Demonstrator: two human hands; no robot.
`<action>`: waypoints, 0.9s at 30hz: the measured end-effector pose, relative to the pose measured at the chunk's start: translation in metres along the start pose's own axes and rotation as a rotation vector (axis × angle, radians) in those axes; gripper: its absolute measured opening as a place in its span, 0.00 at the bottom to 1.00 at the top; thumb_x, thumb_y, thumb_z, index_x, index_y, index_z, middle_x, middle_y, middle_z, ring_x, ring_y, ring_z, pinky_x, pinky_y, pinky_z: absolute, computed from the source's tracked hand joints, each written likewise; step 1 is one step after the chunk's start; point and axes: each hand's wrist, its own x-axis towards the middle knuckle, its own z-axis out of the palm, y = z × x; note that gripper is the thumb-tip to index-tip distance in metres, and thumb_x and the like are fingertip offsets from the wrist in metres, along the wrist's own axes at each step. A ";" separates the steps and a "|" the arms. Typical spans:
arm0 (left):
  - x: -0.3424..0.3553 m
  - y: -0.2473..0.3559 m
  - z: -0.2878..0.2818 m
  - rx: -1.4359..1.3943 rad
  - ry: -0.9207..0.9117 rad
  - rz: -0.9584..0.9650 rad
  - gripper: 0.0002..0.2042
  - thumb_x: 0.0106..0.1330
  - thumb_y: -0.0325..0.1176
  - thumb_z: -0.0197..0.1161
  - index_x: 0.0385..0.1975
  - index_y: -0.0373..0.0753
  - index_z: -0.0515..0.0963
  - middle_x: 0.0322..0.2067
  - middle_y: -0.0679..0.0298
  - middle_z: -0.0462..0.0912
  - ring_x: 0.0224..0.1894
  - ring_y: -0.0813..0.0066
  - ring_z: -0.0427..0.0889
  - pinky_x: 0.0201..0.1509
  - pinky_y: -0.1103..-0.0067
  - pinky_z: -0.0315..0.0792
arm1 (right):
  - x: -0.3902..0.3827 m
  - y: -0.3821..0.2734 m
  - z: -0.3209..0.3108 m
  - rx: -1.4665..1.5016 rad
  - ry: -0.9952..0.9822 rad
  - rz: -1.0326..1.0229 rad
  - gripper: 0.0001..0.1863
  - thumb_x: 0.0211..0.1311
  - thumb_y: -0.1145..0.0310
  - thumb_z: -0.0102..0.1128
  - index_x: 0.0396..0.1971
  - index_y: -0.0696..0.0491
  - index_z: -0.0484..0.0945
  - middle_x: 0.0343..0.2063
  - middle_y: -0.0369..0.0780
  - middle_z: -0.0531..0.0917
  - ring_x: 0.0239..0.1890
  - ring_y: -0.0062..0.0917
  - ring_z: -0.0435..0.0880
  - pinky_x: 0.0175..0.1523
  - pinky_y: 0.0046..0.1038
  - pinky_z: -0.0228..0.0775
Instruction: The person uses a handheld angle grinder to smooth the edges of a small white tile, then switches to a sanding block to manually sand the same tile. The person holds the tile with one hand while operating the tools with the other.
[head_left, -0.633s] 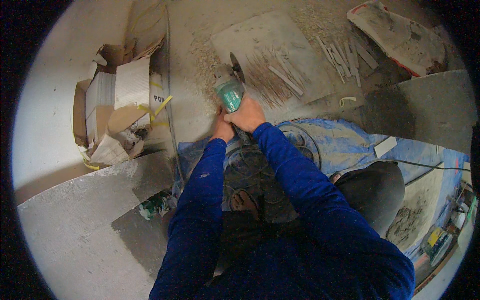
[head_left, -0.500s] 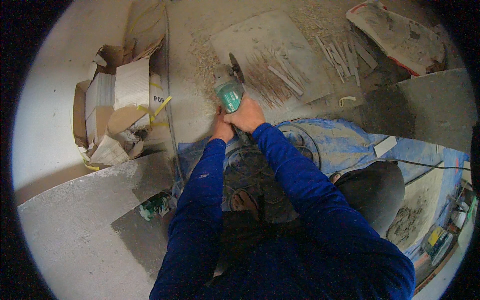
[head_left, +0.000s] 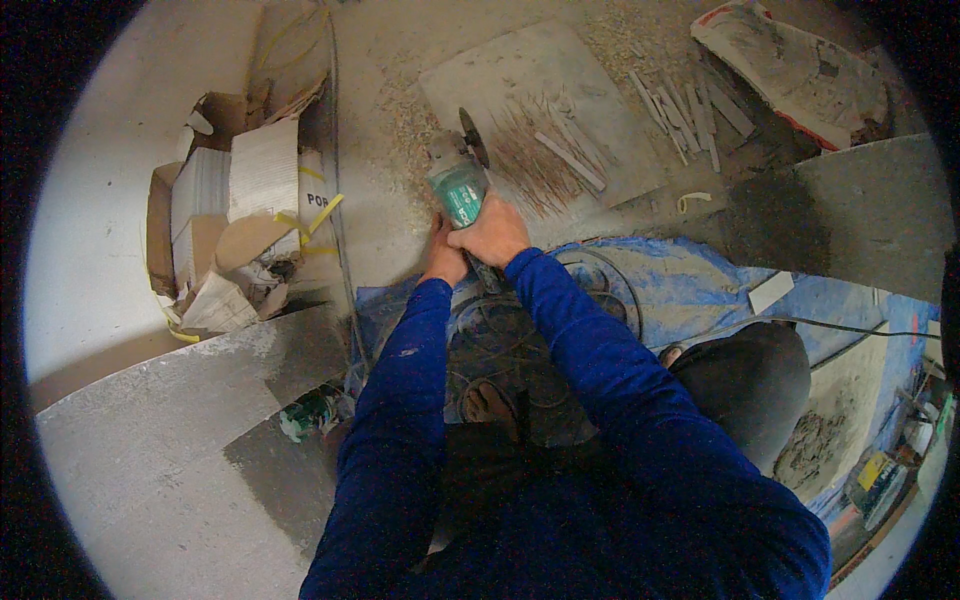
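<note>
A green angle grinder [head_left: 459, 192] points away from me, its dark cutting disc [head_left: 474, 138] upright at the far end. My right hand [head_left: 494, 234] is wrapped round the top and right side of its body. From the left and below, my left hand [head_left: 443, 258] is closed round the same tool; some of its fingers are hidden. Just right of the disc, a large pale tile [head_left: 610, 115] lies on the floor with several thin cut strips [head_left: 570, 162] on it. No contact between disc and tile can be made out.
At left stands a torn cardboard box [head_left: 264, 170] of tiles beside a cable [head_left: 338, 190]. More strips [head_left: 675, 115] and a dusty sack [head_left: 795, 75] lie at far right. A blue sheet [head_left: 690, 275] with coiled cable spreads before me. A second green tool [head_left: 308, 414] lies at left.
</note>
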 end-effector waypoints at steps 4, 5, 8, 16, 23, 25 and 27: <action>-0.008 0.010 -0.004 -0.050 0.037 -0.028 0.26 0.68 0.33 0.57 0.68 0.44 0.68 0.71 0.50 0.65 0.74 0.35 0.52 0.79 0.58 0.51 | 0.000 0.000 -0.001 0.017 -0.015 0.013 0.42 0.33 0.54 0.75 0.46 0.70 0.74 0.42 0.62 0.84 0.47 0.55 0.84 0.54 0.43 0.77; -0.009 0.012 -0.005 -0.064 0.027 -0.035 0.26 0.68 0.32 0.57 0.68 0.43 0.68 0.70 0.50 0.65 0.74 0.35 0.52 0.79 0.58 0.50 | 0.000 0.000 -0.002 0.018 -0.019 0.014 0.42 0.33 0.54 0.75 0.46 0.70 0.74 0.42 0.62 0.84 0.47 0.54 0.84 0.54 0.43 0.77; -0.009 0.011 -0.007 -0.083 0.031 0.077 0.26 0.67 0.32 0.57 0.67 0.41 0.68 0.70 0.49 0.65 0.74 0.35 0.53 0.79 0.57 0.51 | -0.001 -0.001 -0.002 0.017 -0.020 0.025 0.42 0.33 0.54 0.75 0.47 0.71 0.74 0.42 0.62 0.84 0.47 0.54 0.84 0.54 0.43 0.77; 0.001 -0.016 0.007 0.032 0.033 0.030 0.28 0.67 0.32 0.57 0.69 0.38 0.65 0.72 0.43 0.58 0.75 0.37 0.51 0.78 0.60 0.53 | -0.001 0.001 0.000 0.026 0.000 0.010 0.41 0.32 0.54 0.76 0.45 0.70 0.76 0.41 0.62 0.84 0.47 0.53 0.85 0.54 0.43 0.78; 0.001 -0.014 0.005 0.066 -0.045 -0.006 0.27 0.68 0.32 0.56 0.69 0.40 0.66 0.72 0.42 0.59 0.76 0.38 0.50 0.78 0.61 0.53 | -0.001 0.002 0.000 0.013 -0.005 0.007 0.41 0.32 0.54 0.76 0.44 0.70 0.77 0.40 0.61 0.84 0.46 0.53 0.85 0.53 0.43 0.78; 0.001 -0.006 0.005 -0.211 0.034 -0.051 0.27 0.68 0.32 0.55 0.68 0.39 0.67 0.71 0.43 0.62 0.76 0.38 0.51 0.79 0.61 0.52 | -0.001 0.002 0.000 0.005 -0.004 0.004 0.41 0.32 0.53 0.77 0.44 0.69 0.77 0.40 0.61 0.84 0.46 0.52 0.85 0.52 0.43 0.78; 0.000 0.001 0.004 -0.321 0.083 -0.086 0.26 0.68 0.32 0.55 0.68 0.39 0.68 0.70 0.45 0.64 0.76 0.38 0.51 0.79 0.60 0.52 | -0.001 0.002 0.000 -0.005 -0.005 0.011 0.41 0.32 0.53 0.76 0.44 0.69 0.77 0.40 0.61 0.84 0.46 0.52 0.85 0.52 0.43 0.78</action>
